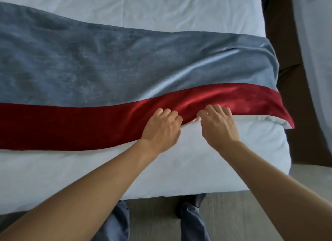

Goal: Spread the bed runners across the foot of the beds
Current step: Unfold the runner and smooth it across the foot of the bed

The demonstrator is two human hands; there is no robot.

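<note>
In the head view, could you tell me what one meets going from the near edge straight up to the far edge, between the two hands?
Floor → bare white sheet → runner's red band → runner's blue-grey part → white sheet again.

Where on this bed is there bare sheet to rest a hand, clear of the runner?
Bare sheet lies between the runner and the bed's near edge, left of the left hand. More lies beyond the runner's far edge. It is crowded where both hands, the right hand included, grip the red band.

bed runner [107,64] across white bed [179,12] | both hands [162,128] [218,125] grip its red edge
</note>
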